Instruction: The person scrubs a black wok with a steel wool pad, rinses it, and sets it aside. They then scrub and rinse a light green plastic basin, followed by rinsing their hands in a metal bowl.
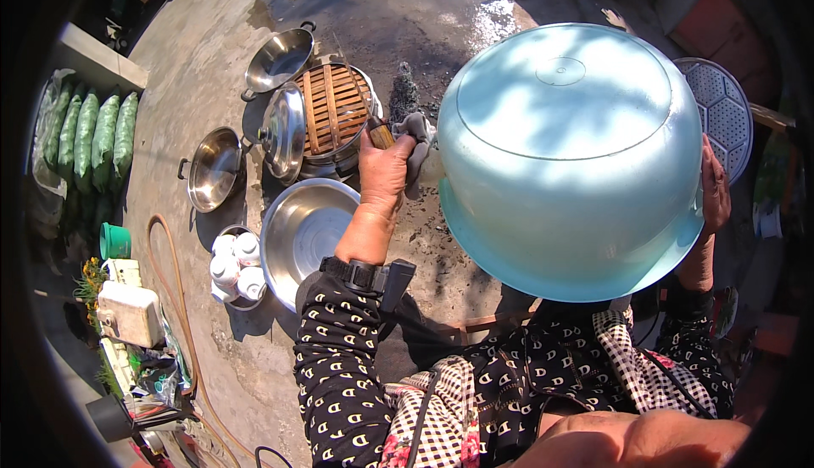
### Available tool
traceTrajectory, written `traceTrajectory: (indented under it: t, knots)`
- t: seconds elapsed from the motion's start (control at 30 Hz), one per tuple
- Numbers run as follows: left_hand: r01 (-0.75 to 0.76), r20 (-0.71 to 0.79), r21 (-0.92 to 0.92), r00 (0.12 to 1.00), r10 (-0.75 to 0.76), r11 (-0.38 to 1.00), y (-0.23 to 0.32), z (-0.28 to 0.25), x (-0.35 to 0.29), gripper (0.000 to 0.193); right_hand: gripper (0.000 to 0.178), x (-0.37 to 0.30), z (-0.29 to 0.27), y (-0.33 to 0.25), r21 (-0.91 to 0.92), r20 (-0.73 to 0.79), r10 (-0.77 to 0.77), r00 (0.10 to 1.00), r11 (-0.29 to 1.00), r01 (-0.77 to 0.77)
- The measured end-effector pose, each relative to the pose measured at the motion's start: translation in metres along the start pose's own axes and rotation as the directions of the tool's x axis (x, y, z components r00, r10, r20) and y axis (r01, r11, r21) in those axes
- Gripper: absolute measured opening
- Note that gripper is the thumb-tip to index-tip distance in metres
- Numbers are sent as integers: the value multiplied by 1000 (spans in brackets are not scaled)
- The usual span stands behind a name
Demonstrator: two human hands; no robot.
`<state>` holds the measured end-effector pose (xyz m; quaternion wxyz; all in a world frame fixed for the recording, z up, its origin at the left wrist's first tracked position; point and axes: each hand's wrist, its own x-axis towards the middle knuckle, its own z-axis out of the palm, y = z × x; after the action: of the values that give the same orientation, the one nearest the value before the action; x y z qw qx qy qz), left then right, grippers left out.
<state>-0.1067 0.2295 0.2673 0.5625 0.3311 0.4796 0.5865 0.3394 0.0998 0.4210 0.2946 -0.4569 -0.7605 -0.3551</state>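
Note:
A large pale blue plastic basin [560, 188] is held up, bottom side facing up, at the right. My right hand [715, 186] presses against its right side, with the fingers partly visible and the thumb hidden. My left hand [386, 167] is closed around a grey cloth [414, 133] and a wooden-handled tool [381, 134]. A thin dark shaft seems to run from its handle across a slatted wooden rack [326, 105]; its kind is unclear. The rack lies on a steel pot, and a steel lid [282, 133] leans beside it.
Two steel pans [280, 59] with side handles and a wide steel bowl [309, 231] stand on the concrete. A small bowl holds several white cups [237, 264]. A hose [174, 290] and wrapped green gourds [85, 133] are at left; a perforated steamer plate [719, 112] is at right.

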Motion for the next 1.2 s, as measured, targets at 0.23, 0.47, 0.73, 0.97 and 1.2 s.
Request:
traceTrajectory:
  t: [0.23, 0.47, 0.73, 0.97, 1.2]
  knots:
    - [94, 188, -101, 979, -74, 990, 38, 12, -26, 45, 37, 3, 13, 0, -21, 39, -47, 998, 999, 48]
    - [72, 394, -81, 919, -34, 994, 45, 42, -59, 54, 34, 24, 22, -32, 2, 176, -162, 971, 986, 164]
    - [106, 89, 136, 989, -119, 985, 21, 25, -15, 43, 30, 37, 17, -43, 34, 140, -235, 962, 972, 233]
    - [-6, 310, -217, 948, 75, 976, 51, 36, -39, 52, 27, 41, 32, -52, 114, 192, -301, 934, 952, 284]
    - [-20, 445, -126, 892, 75, 992, 60, 61, -55, 49, 25, 66, 56, -79, 205, 160, -441, 883, 890, 407]
